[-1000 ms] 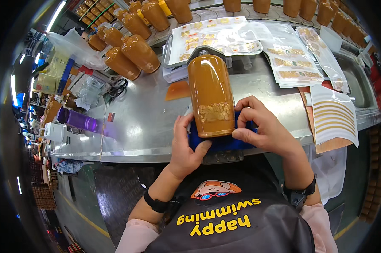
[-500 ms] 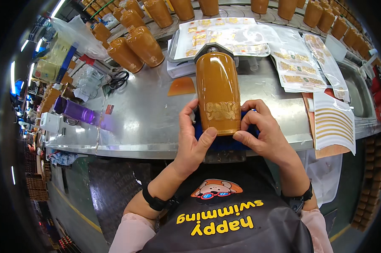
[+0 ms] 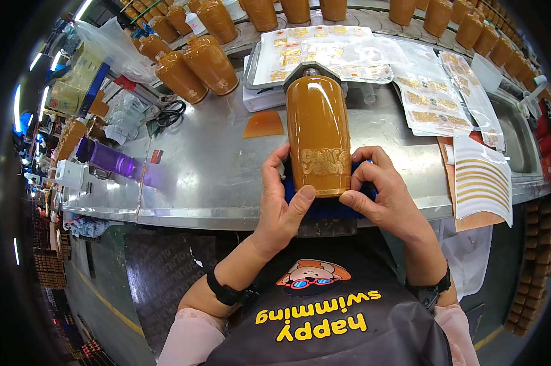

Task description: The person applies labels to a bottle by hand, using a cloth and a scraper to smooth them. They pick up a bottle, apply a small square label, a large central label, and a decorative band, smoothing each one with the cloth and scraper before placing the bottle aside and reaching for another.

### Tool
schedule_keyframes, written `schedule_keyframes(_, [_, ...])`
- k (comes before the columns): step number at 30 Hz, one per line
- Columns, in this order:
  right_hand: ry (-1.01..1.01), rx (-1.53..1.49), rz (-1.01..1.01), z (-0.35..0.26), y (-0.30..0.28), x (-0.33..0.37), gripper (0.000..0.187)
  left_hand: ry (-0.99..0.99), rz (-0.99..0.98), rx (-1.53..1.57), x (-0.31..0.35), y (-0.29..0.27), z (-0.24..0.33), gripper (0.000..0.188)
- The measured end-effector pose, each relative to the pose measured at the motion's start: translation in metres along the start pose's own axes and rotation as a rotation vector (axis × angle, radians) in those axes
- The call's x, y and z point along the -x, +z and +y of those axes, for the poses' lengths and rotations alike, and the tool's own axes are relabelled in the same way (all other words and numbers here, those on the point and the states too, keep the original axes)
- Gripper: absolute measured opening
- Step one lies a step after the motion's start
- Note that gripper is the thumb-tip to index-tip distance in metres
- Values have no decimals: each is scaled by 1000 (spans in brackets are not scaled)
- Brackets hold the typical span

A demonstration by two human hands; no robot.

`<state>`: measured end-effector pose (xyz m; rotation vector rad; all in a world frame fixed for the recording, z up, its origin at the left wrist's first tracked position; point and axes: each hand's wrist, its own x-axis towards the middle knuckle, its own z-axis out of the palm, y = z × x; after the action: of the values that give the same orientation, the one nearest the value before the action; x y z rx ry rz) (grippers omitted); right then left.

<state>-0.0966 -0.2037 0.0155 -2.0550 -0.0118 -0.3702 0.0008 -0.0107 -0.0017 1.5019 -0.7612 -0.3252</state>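
Note:
A glossy brown ceramic bottle lies tilted in front of me, its neck end against a dark angular holder and its base toward me. A gold embossed-looking ornament sits on its lower body. My left hand grips the base's left side, thumb on the near edge and the other fingers partly hidden. On the right side, my right hand has its thumb at the base corner and bent fingers along the wall. Blue material shows beneath the bottle.
Two brown bottles stand at the back left, near an orange-brown flat piece. Gold decal sheets lie on a tray and to its right; a sheet of curved gold strips lies nearer. Behind runs a conveyor with bottles. A sink is at right.
Bottles on the conveyor have shifted to the right. The held bottle and both hands keep nearly the same position, with the view shifted slightly.

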Motion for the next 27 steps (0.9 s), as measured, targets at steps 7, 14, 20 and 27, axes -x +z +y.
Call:
schedule_keyframes(7, [-3,-5,-5,1,0,0,29,30,17,-24,5,-3,-6,72])
schedule_keyframes(14, [5,1,-3,0,0,0,28,45,35,-43,3,0,-4,69])
schedule_keyframes(20, [9,-10,-6,1,0,0,28,38,17,-4,11,-5,-10,68])
schedule_keyframes(27, [24,-10,-17,-1,-2,-1,30,527,-9,-723,44,-20,-15,51])
